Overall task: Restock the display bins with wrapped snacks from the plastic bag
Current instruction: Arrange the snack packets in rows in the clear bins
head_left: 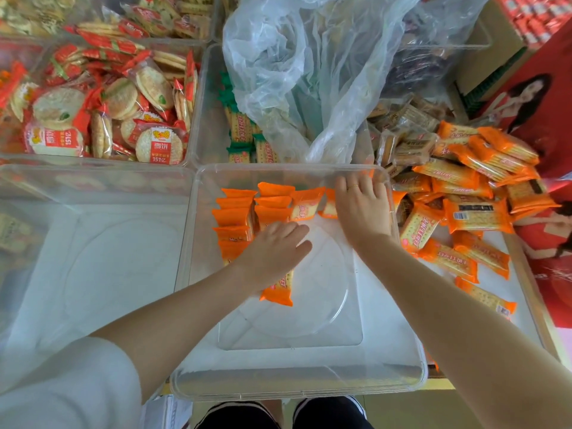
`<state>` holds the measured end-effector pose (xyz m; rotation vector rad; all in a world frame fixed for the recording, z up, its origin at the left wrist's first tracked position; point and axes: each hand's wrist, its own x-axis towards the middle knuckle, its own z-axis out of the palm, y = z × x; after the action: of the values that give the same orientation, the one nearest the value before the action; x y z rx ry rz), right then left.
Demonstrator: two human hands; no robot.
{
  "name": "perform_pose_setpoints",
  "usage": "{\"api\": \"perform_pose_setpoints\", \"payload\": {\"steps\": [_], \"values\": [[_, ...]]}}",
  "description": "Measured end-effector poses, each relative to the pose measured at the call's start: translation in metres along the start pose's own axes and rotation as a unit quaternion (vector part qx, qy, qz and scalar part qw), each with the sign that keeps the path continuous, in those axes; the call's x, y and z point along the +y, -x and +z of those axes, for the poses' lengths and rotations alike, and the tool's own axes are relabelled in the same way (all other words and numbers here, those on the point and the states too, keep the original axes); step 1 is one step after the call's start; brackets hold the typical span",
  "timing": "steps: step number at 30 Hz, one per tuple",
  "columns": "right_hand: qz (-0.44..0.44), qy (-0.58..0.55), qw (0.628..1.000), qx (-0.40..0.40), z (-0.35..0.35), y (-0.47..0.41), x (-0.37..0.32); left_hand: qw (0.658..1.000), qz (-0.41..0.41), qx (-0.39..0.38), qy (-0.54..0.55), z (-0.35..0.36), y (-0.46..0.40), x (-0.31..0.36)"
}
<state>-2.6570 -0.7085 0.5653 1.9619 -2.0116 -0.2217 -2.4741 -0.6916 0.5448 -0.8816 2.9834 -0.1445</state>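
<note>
A clear plastic bin [297,388] stands in front of me, with orange-wrapped cracker packs [235,212] standing in rows along its far left side. My left hand [272,252] lies flat, fingers straight, on an orange pack [280,289] on the bin floor. My right hand [362,205] reaches to the bin's far wall, fingers on an upright orange pack [329,205]. A crumpled clear plastic bag [297,75] sits in the bin behind. A heap of loose orange packs [473,193] lies to the right.
A bin of round rice crackers in red wrappers [102,109] is at the far left. A clear bin [93,243] stands at my left. Green-ended packs [240,128] lie under the bag. A red poster [544,125] lines the right edge.
</note>
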Motion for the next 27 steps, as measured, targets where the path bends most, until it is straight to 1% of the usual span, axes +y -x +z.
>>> {"api": "perform_pose_setpoints", "payload": {"steps": [2,3,4,5,7,9,11,14,15,17,20,21,23,25,27], "values": [[0.005,-0.061,0.998,0.024,-0.003,-0.001,0.002,1.0,0.006,-0.028,-0.012,0.008,0.006,0.003],[-0.008,-0.099,0.995,0.005,-0.009,-0.003,0.001,0.999,0.007,-0.049,-0.019,0.012,0.007,0.005],[-0.026,-0.127,0.991,-0.018,-0.012,-0.006,0.0,0.997,0.004,-0.07,-0.023,0.014,0.007,0.007],[-0.067,-0.145,0.986,-0.037,-0.01,-0.007,-0.003,0.996,-0.005,-0.09,-0.022,0.017,0.007,0.01],[-0.134,-0.176,0.975,-0.035,-0.008,-0.006,-0.01,0.992,-0.036,-0.123,-0.021,0.024,0.007,0.015],[-0.154,-0.202,0.967,-0.026,-0.004,-0.006,-0.015,0.987,-0.078,-0.138,-0.006,0.03,0.006,0.017],[-0.149,-0.211,0.965,-0.045,0.002,-0.008,-0.016,0.981,-0.117,-0.156,0.006,0.024,0.005,0.018],[-0.14,-0.179,0.97,-0.083,0.009,-0.011,-0.014,0.963,-0.148,-0.222,0.025,0.019,0.006,0.019],[-0.139,-0.164,0.973,-0.084,0.009,-0.011,-0.013,0.957,-0.15,-0.244,0.031,0.018,0.006,0.019],[-0.116,-0.149,0.981,-0.048,0.008,-0.013,-0.012,0.954,-0.147,-0.26,0.026,0.014,0.007,0.018],[-0.08,-0.165,0.983,-0.002,0.002,-0.019,-0.01,0.953,-0.137,-0.271,0.018,0.01,0.007,0.018],[-0.08,-0.167,0.983,0.009,0.001,-0.02,-0.01,0.953,-0.131,-0.272,0.008,0.011,0.006,0.018],[-0.102,-0.149,0.983,0.034,0.001,-0.019,-0.009,0.966,-0.11,-0.235,-0.017,0.005,0.003,0.019],[-0.119,-0.136,0.983,0.042,0.0,-0.015,-0.01,0.98,-0.116,-0.161,-0.028,0.002,0.004,0.017],[-0.126,-0.14,0.982,0.023,-0.001,-0.013,-0.01,0.989,-0.121,-0.076,-0.042,-0.001,0.005,0.013]]}}
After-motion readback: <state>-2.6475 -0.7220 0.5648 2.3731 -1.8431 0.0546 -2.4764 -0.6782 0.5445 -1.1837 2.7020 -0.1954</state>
